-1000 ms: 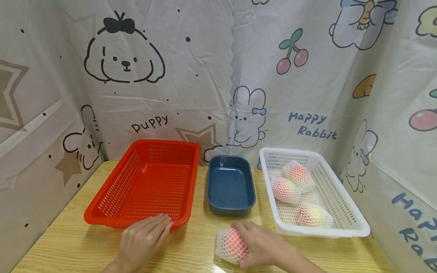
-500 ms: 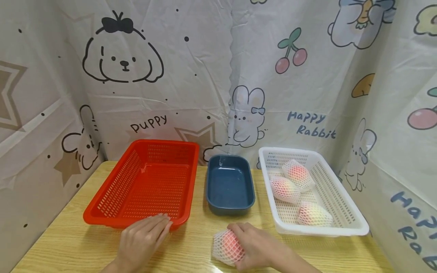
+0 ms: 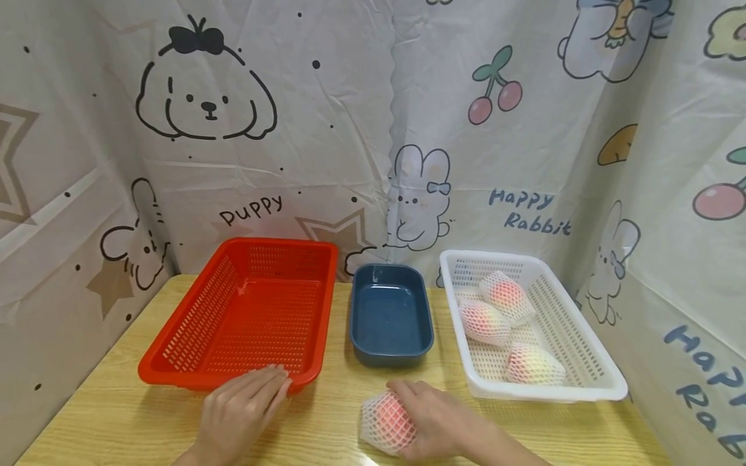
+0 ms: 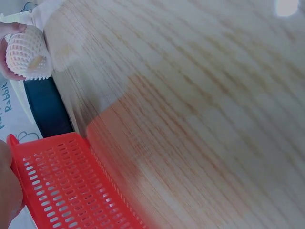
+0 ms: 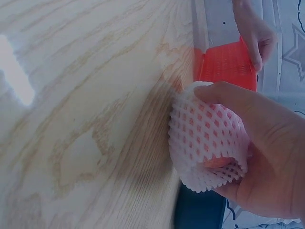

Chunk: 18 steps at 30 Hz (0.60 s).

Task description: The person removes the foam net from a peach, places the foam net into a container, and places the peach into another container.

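Note:
My right hand (image 3: 434,417) grips a reddish fruit (image 3: 389,424) wrapped in a white foam net, low over the front of the table. In the right wrist view, the thumb lies across the net (image 5: 205,138) and the fingers curl behind it. At the near rim of the red basket (image 3: 236,378), my left hand (image 3: 245,404) holds the edge, fingers over the rim and thumb outside. The left wrist view shows only part of that hand beside the perforated basket wall (image 4: 66,181). Several netted fruits, including one pink-yellow fruit (image 3: 533,364), lie in the white basket (image 3: 544,391).
A dark blue tub (image 3: 392,323) stands between the two baskets. The wooden table (image 3: 326,427) meets a printed cloth backdrop (image 3: 326,129) behind and at both sides.
My right hand has shifted slightly left with the netted fruit still in its grip. The left hand stays at the red basket's rim. The whole head view drifts a little.

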{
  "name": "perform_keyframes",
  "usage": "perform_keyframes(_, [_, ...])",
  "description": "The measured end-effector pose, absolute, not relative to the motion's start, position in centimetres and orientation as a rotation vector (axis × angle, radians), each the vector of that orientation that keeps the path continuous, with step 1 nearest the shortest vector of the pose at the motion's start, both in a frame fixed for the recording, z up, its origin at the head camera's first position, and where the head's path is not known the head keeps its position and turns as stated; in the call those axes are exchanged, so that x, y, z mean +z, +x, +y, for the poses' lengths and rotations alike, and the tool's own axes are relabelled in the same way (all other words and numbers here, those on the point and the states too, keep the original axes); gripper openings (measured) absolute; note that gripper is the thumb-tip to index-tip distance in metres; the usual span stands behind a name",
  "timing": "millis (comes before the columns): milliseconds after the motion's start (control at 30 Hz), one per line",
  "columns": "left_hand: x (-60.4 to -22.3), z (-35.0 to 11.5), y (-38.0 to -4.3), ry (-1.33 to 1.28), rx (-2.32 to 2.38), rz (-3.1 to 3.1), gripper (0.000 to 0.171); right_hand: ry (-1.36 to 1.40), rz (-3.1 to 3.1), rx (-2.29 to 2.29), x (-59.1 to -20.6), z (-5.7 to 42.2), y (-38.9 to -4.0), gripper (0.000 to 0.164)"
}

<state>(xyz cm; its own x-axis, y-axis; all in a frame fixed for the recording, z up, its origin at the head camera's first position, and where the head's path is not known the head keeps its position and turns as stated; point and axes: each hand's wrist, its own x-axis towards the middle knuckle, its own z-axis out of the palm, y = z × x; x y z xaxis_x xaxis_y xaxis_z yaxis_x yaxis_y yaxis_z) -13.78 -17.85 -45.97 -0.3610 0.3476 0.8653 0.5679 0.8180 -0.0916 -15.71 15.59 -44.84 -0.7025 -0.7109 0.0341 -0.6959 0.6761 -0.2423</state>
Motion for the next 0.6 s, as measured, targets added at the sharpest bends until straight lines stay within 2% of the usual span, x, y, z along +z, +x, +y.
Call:
perform_keyframes(367, [-45.8, -17.77, -13.79, -0.679, -0.272, -2.002, 0.052, -1.141, 2.802, -0.334, -44.42, 15.83, -15.93, 0.094])
perform_keyframes(600, [-45.83, -17.82, -13.62, -0.668, -0.257, -2.055, 0.058, -1.153, 2.813, -0.333, -44.32, 15.96, -15.88, 0.095])
